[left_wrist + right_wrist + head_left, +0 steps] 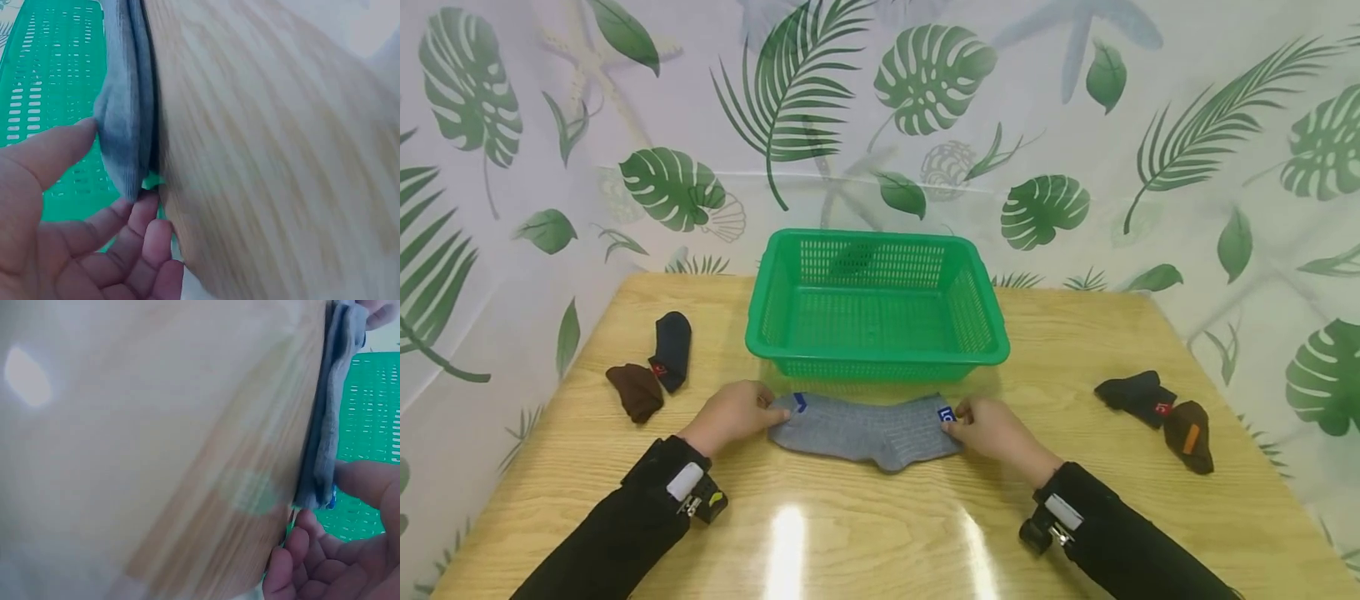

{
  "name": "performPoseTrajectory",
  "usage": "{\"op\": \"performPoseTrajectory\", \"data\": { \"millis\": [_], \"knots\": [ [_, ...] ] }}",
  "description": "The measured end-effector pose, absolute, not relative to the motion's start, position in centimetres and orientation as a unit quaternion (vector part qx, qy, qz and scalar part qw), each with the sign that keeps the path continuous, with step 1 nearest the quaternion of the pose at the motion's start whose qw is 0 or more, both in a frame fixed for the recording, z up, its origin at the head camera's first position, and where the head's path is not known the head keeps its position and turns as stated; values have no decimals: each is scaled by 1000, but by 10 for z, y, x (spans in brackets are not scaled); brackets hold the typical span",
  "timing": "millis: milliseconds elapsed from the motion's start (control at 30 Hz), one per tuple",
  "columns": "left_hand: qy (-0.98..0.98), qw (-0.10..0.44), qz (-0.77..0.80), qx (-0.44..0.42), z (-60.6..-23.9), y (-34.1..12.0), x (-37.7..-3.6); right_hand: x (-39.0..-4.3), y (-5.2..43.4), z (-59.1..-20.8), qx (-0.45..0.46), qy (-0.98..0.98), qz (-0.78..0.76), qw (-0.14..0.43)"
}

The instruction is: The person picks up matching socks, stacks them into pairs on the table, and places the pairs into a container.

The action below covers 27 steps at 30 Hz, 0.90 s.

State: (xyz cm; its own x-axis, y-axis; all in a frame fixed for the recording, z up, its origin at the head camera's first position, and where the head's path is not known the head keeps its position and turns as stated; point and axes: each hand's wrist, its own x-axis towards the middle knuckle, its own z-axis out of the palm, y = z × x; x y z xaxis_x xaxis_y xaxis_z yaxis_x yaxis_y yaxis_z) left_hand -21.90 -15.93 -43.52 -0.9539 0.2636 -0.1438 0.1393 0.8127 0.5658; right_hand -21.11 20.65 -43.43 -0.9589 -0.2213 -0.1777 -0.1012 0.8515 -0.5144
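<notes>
A grey sock [872, 429] with blue marks lies flat and lengthwise on the table, just in front of the green basket. My left hand [736, 415] pinches its left end, thumb on top. At the opposite end, beside the blue label [947, 415], my right hand [992, 429] holds the ribbed cuff between thumb and fingers. Up close in the left wrist view, the grey fabric [125, 119] shows more than one layer; I cannot tell whether a second sock lies beneath. The cuff edge [322, 456] appears in the right wrist view.
The green plastic basket [872, 354] stands behind the sock on the wooden table [880, 533]. To the left lie a dark sock [673, 343] and a brown one [637, 392]. Another dark sock [1131, 393] and brown sock [1187, 437] lie to the right. A leaf-print cloth hangs behind.
</notes>
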Motion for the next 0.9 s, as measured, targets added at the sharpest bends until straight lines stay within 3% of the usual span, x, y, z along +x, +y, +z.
{"op": "performPoseTrajectory", "data": {
  "millis": [300, 633, 900],
  "knots": [
    [932, 144, 327, 57, -441, -154, -225, -226, 205, -436, -63, 943, -284, 160],
    [931, 160, 325, 56, -435, -154, -223, -223, 204, -430, -52, 931, -321, 168],
    [850, 221, 477, 32, -440, -153, -221, -224, 211, -435, -36, 913, -372, 162]
  ]
}}
